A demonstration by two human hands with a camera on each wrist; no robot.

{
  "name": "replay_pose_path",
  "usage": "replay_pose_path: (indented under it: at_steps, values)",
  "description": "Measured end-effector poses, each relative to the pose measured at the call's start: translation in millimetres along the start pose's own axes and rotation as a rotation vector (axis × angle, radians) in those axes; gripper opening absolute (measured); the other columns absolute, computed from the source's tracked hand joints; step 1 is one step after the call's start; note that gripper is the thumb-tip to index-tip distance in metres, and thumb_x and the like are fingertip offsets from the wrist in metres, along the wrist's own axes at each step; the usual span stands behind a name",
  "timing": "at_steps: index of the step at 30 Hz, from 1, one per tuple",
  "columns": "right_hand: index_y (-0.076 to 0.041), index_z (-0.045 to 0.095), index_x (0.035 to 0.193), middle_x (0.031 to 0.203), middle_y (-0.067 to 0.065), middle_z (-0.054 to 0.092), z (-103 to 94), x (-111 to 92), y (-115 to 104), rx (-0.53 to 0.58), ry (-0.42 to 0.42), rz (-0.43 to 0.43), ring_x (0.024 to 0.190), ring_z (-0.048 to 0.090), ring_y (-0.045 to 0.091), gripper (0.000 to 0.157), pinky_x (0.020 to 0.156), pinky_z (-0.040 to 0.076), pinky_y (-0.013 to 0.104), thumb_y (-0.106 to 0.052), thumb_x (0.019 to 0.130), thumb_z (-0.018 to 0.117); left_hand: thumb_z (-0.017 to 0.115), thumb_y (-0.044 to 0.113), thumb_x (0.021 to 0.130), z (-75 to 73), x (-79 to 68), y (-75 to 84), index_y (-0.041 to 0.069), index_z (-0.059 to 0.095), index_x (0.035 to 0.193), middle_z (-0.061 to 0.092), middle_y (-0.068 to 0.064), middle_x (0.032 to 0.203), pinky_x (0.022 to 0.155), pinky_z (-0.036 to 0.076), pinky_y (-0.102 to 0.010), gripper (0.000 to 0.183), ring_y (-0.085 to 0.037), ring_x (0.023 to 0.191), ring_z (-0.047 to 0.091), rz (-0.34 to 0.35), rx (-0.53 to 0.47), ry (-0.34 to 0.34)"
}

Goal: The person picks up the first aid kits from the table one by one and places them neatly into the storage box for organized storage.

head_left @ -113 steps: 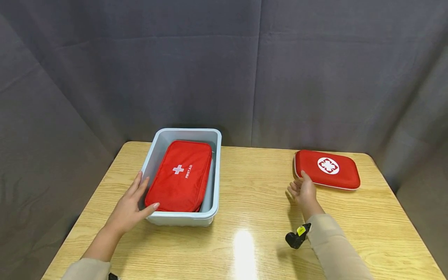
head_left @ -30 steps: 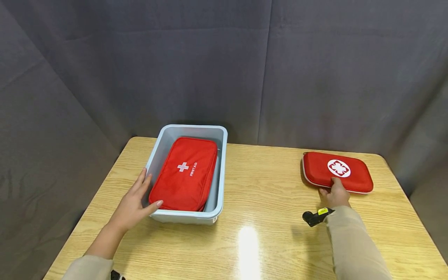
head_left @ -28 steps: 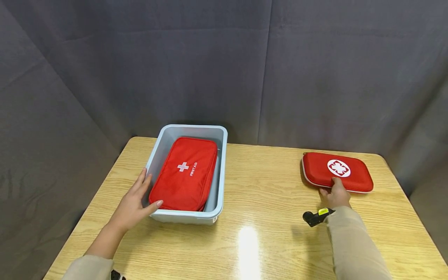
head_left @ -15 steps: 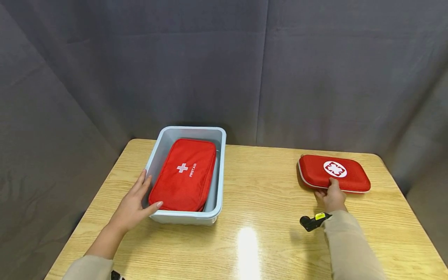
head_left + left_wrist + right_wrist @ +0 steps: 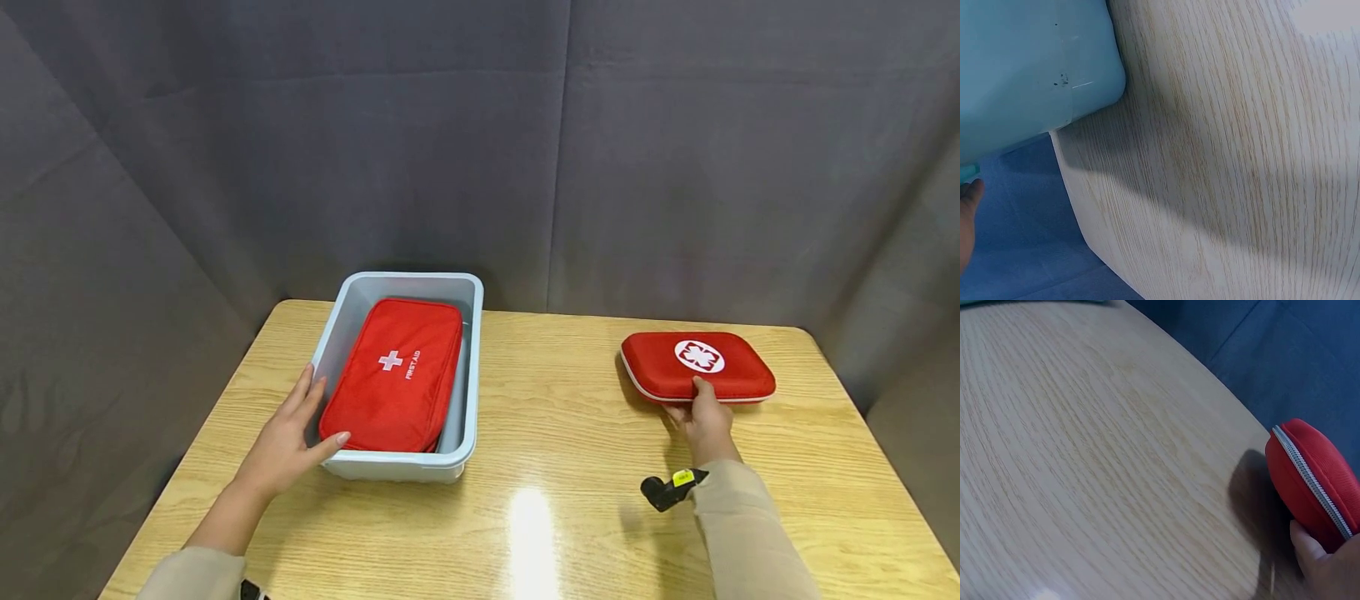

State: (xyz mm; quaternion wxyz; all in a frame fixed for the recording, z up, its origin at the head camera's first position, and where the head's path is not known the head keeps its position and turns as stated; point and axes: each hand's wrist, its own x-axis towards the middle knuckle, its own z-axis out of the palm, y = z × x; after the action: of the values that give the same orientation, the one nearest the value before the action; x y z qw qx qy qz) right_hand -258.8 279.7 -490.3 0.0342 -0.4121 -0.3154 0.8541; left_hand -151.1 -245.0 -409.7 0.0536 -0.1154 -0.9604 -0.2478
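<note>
My right hand (image 5: 705,425) grips the near edge of a red hard-shell first aid case (image 5: 654,367), thumb on top and fingers underneath. The case has a white round emblem. In the right wrist view, the zippered case (image 5: 1310,475) is tilted, with its shadow on the table beside it; it seems slightly raised. My left hand (image 5: 281,442) touches the left rim of a light blue-grey plastic bin (image 5: 472,375), fingers extended. Inside the bin lies a soft red first aid pouch (image 5: 390,408) with a white cross and "FIRST AID" lettering.
A wooden table (image 5: 555,408) carries everything, with bare wood between bin and case. Behind it hangs a dark grey curtain (image 5: 450,150). Light glares off the table's front middle.
My right hand first reached the case's near edge, then took hold of it. Over the last half second the case has shifted left. My left hand stays at the bin.
</note>
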Motion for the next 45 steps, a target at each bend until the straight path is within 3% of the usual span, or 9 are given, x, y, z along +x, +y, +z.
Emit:
replay_pose_path:
  at_steps: [2, 6, 9, 13, 16, 19, 29, 37, 45]
  values:
    - [-0.018, 0.012, 0.136, 0.129, 0.002, 0.035, 1.9, -3.9, 0.2, -0.021, -0.006, -0.005, 0.089, 0.055, 0.015, 0.066, 0.072, 0.041, 0.041, -0.02, 0.085, 0.053, 0.061, 0.037, 0.076, -0.1, 0.0, 0.5, -0.003, 0.026, 0.133, 0.012, -0.015, 0.141, 0.084, 0.036, -0.053, 0.078, -0.037, 0.122, 0.021, 0.002, 0.001, 0.0]
    - [-0.015, 0.011, 0.137, 0.128, 0.004, 0.034, 11.9, -25.6, -1.2, -0.06, -0.016, -0.016, 0.083, 0.056, 0.014, 0.062, 0.078, 0.034, 0.038, -0.02, 0.087, 0.048, 0.061, 0.037, 0.076, -1.0, -0.2, 1.5, -0.003, 0.026, 0.133, 0.012, -0.015, 0.141, 0.083, 0.036, -0.054, 0.078, -0.037, 0.122, 0.021, -0.002, -0.005, -0.003]
    - [-0.013, 0.016, 0.135, 0.1, 0.003, 0.053, 16.1, -31.5, -2.8, -0.06, -0.038, -0.021, 0.058, 0.056, 0.011, 0.058, 0.067, 0.044, 0.039, -0.019, 0.087, 0.047, 0.061, 0.037, 0.076, -1.5, -0.6, 1.5, -0.003, 0.027, 0.133, 0.012, -0.015, 0.141, 0.083, 0.036, -0.054, 0.078, -0.037, 0.122, 0.022, -0.006, -0.011, 0.0]
    - [-0.013, 0.021, 0.133, 0.076, 0.002, 0.057, 14.8, -20.2, -1.3, -0.052, -0.078, -0.031, 0.063, 0.058, 0.014, 0.056, 0.06, 0.048, 0.038, -0.019, 0.086, 0.05, 0.062, 0.036, 0.076, -0.9, -0.2, 0.6, -0.004, 0.027, 0.132, 0.013, -0.016, 0.141, 0.084, 0.035, -0.054, 0.077, -0.037, 0.122, 0.022, 0.002, -0.012, 0.008]
    - [-0.012, 0.027, 0.13, 0.088, 0.003, 0.058, 11.0, -9.0, 1.6, -0.073, -0.12, -0.049, 0.072, 0.059, 0.015, 0.054, 0.065, 0.047, 0.038, -0.021, 0.084, 0.054, 0.062, 0.036, 0.076, -0.5, 0.3, 0.3, -0.004, 0.027, 0.132, 0.013, -0.016, 0.141, 0.085, 0.034, -0.054, 0.077, -0.037, 0.122, 0.022, 0.005, -0.012, 0.009]
    - [-0.009, 0.032, 0.124, 0.087, 0.004, 0.059, 8.2, -3.5, 4.1, -0.096, -0.169, -0.077, 0.075, 0.06, 0.017, 0.051, 0.064, 0.048, 0.038, -0.022, 0.082, 0.057, 0.061, 0.037, 0.076, -0.1, 0.5, 0.1, -0.003, 0.027, 0.133, 0.013, -0.015, 0.141, 0.085, 0.034, -0.054, 0.077, -0.036, 0.122, 0.022, -0.001, -0.014, 0.005]
    - [-0.006, 0.039, 0.102, 0.065, 0.004, 0.059, 29.3, -50.5, 1.3, -0.122, -0.273, -0.015, 0.062, 0.059, 0.014, 0.022, 0.053, 0.05, 0.031, -0.02, 0.087, 0.048, 0.061, 0.037, 0.076, 0.7, 0.2, -1.0, -0.004, 0.027, 0.132, 0.012, -0.013, 0.142, 0.085, 0.034, -0.054, 0.077, -0.036, 0.122, 0.022, -0.002, -0.026, 0.007]
    - [-0.003, 0.043, 0.1, 0.069, 0.007, 0.06, 31.7, -45.5, 14.0, -0.174, -0.314, -0.072, 0.065, 0.061, 0.017, 0.025, 0.057, 0.05, 0.033, -0.019, 0.084, 0.054, 0.061, 0.037, 0.077, 1.9, -0.6, -0.2, -0.004, 0.027, 0.133, 0.011, -0.013, 0.142, 0.085, 0.033, -0.054, 0.077, -0.036, 0.123, 0.021, 0.002, -0.027, 0.003]
    - [-0.003, 0.041, 0.1, 0.064, 0.005, 0.06, 49.8, -78.6, 13.3, -0.183, -0.328, -0.017, 0.06, 0.06, 0.015, 0.022, 0.053, 0.05, 0.03, -0.017, 0.085, 0.05, 0.061, 0.036, 0.076, 1.7, -0.2, -0.5, -0.004, 0.027, 0.132, 0.012, -0.014, 0.142, 0.084, 0.035, -0.054, 0.077, -0.036, 0.122, 0.022, 0.001, -0.025, 0.011]
